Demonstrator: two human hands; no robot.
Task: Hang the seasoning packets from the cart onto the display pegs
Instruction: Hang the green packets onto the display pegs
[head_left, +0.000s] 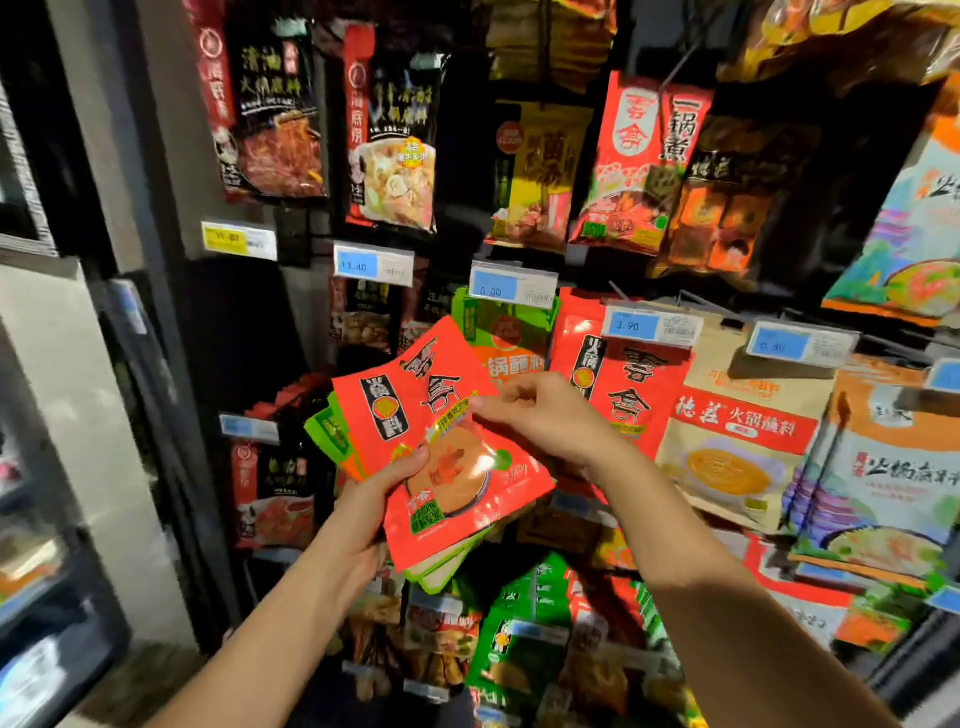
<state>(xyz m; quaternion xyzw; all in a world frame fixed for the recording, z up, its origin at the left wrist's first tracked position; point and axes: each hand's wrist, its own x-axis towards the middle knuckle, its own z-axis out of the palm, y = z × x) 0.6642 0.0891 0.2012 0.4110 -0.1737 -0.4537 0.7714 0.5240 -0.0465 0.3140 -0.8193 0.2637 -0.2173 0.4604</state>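
While L grip (363, 512) clasps pkt stack (327, 431), R grip (540, 415) pinches top red pkt (441, 457)

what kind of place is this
Most likely a supermarket or grocery aisle. Seasoning packets hang in rows, printed price tags sit clipped in front of them, and the left hand grips a stack of packets while the right hand pinches the top packet.

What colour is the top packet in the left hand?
The packet is red; head view.
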